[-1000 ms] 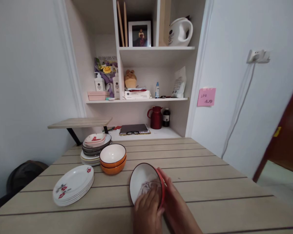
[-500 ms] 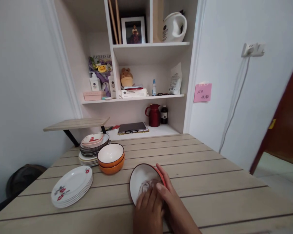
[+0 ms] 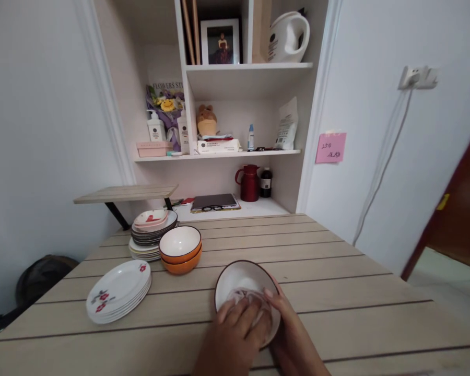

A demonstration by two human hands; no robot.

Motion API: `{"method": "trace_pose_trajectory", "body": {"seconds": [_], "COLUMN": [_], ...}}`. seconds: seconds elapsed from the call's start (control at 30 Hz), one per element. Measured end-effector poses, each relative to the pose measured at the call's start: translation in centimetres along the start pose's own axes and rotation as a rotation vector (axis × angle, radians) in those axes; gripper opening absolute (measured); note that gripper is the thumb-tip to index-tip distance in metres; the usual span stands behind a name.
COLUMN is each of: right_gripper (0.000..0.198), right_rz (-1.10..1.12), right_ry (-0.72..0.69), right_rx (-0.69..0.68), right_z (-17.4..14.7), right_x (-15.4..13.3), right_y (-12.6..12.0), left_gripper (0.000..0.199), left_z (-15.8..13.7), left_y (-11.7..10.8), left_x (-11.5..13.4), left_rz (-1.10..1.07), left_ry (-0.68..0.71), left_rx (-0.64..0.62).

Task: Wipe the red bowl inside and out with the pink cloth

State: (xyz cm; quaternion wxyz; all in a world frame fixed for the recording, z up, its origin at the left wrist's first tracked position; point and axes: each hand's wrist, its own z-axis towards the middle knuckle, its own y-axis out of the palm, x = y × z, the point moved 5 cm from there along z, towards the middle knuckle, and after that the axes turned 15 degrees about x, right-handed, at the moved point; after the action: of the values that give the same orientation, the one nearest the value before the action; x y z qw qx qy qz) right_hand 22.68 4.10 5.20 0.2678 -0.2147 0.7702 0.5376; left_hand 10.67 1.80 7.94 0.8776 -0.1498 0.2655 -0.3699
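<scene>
In the lower middle of the head view, a white-lined bowl [image 3: 235, 277] with a dark rim is tilted toward me above the table. My right hand [image 3: 288, 318] grips its right side, the thumb over the rim and the other fingers mostly hidden behind. Inside the bowl, my left hand [image 3: 238, 326] presses a crumpled pale cloth [image 3: 245, 295] against the inner wall, its fingers bent over it. Part of the cloth is covered by those fingers.
Left of the bowl stand two nested orange bowls [image 3: 181, 253] and a stack of white flowered plates [image 3: 119, 292]. Behind them is a pile of plates [image 3: 153, 235] topped by small pink-edged dishes [image 3: 151, 219]. A red jug [image 3: 249, 184] stands in the shelf niche.
The bowl has turned so its inside faces me more, and it sits slightly further right in view. My left hand has shifted over the cloth within it. The camera view has moved slightly.
</scene>
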Motion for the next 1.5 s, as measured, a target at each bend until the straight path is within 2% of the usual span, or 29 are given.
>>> {"method": "trace_pose_trajectory", "body": {"seconds": [0.17, 0.3, 0.5, 0.63, 0.77, 0.8, 0.87, 0.97, 1.13, 1.23, 1.37, 1.5], "right_gripper": [0.08, 0.082, 0.098, 0.099, 0.1, 0.101, 0.102, 0.095, 0.085, 0.093, 0.108, 0.108], "right_rz": [-0.029, -0.054, -0.055, -0.083, -0.029, -0.016, -0.004, 0.016, 0.018, 0.008, 0.002, -0.037], "right_ry": [0.011, 0.002, -0.039, -0.086, -0.004, 0.013, 0.032, 0.047, 0.058, 0.074, 0.083, 0.084], "right_rx": [-0.063, -0.071, -0.073, -0.073, 0.034, 0.047, 0.049, 0.052, 0.091, 0.068, 0.001, -0.064], "right_z": [0.0, -0.3, -1.1, -0.8, 0.1, 0.2, 0.3, 0.3, 0.1, -0.1, -0.2, -0.1], "right_x": [0.1, -0.2, -0.6, 0.1, 1.1, 1.2, 1.3, 1.3, 1.1, 0.9, 0.9, 0.9], "right_y": [0.8, 1.2, 1.5, 1.3, 0.2, 0.0, -0.2, -0.2, 0.0, 0.5, 1.0, 1.1], "left_gripper": [0.025, 0.027, 0.037, 0.041, 0.035, 0.034, 0.032, 0.034, 0.04, 0.041, 0.031, 0.029], "left_z": [0.5, 0.3, -0.7, -0.5, -0.4, -0.5, -0.6, -0.4, -0.3, -0.4, -0.3, -0.1], "left_y": [-2.4, -2.5, -1.9, -1.0, 1.3, 1.6, 1.9, 1.2, -0.7, -1.3, -2.3, -3.3], "left_x": [-3.2, -4.1, -2.7, -1.7, 0.7, 1.1, 1.9, 2.1, 0.1, -1.3, -3.0, -3.8], "left_rz": [-0.08, -0.062, 0.036, 0.082, 0.074, 0.119, 0.192, 0.219, 0.142, 0.068, -0.045, -0.057], "left_ry": [0.159, 0.171, 0.085, -0.075, -0.198, -0.264, -0.285, -0.181, 0.013, 0.051, 0.124, 0.207], "left_rx": [-0.072, -0.028, 0.068, 0.143, 0.161, 0.206, 0.239, 0.21, 0.126, 0.118, 0.077, 0.01]}}
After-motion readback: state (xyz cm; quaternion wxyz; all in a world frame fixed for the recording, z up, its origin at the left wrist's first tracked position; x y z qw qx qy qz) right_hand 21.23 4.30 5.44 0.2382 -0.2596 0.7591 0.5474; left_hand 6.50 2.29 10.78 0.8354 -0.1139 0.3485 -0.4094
